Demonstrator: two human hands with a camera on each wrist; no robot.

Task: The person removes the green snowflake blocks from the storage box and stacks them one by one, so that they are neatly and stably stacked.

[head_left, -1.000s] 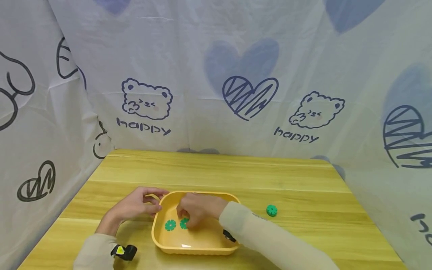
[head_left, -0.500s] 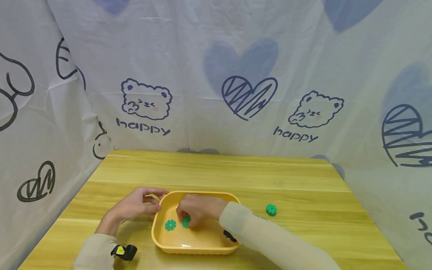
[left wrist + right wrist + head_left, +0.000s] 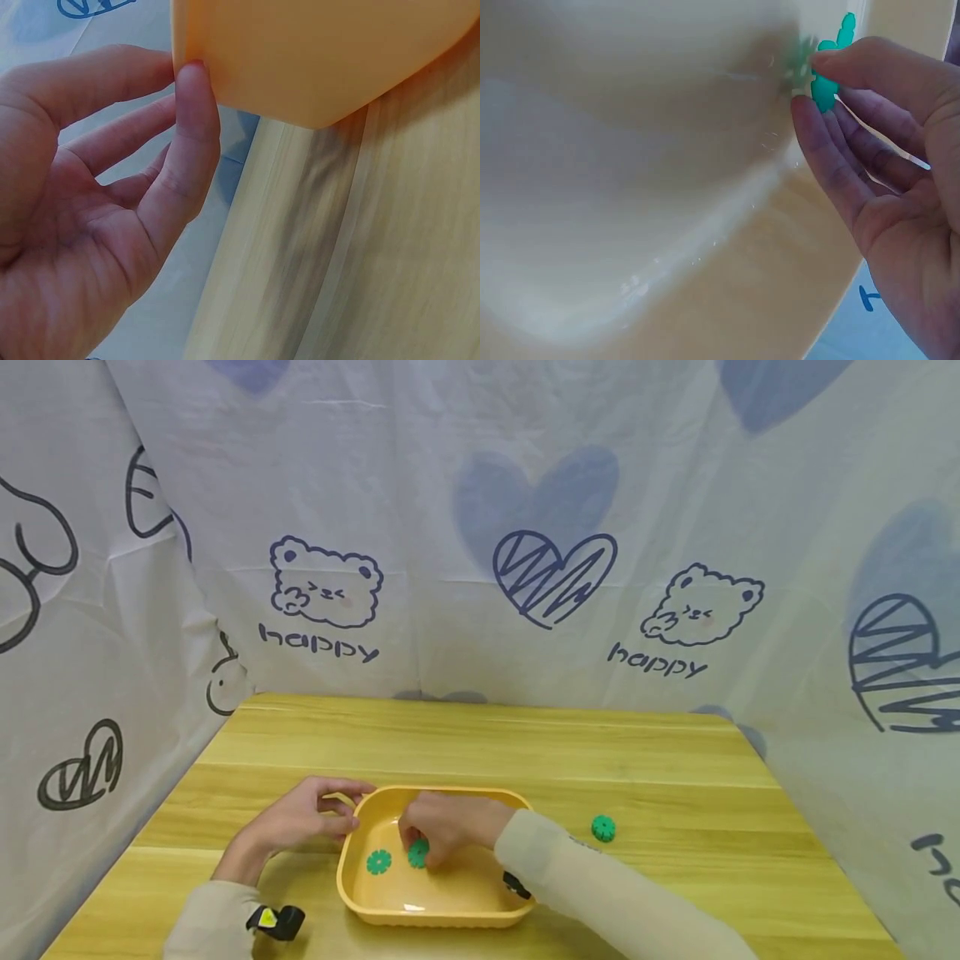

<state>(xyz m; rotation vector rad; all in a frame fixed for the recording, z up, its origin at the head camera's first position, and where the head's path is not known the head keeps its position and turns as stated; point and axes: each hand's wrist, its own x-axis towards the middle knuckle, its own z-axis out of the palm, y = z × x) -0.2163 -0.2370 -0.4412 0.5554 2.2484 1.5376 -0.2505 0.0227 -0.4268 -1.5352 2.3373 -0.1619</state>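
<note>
A shallow yellow plastic tray (image 3: 435, 917) with rounded corners sits on the table. My right hand (image 3: 442, 828) reaches inside it and pinches a green notched disc (image 3: 826, 84) between thumb and fingertips, close to the tray floor. Left of that disc, a second green notched disc (image 3: 378, 862) lies flat on the floor of the tray. At the far left corner, my left hand (image 3: 303, 814) holds the tray from outside. In the left wrist view its thumb and index fingertip meet the tray's corner, while the other fingers curve behind.
Several green discs appear stacked in a small pile (image 3: 603, 828) on the wooden table (image 3: 675, 777), right of the tray. White printed cloth (image 3: 450, 485) hangs around the back and sides. A black camera strap (image 3: 276, 921) is on the left wrist.
The right hand has shifted slightly right inside the tray, and the green disc at its fingertips has moved right with it. The left hand, tray and other discs stay in place.
</note>
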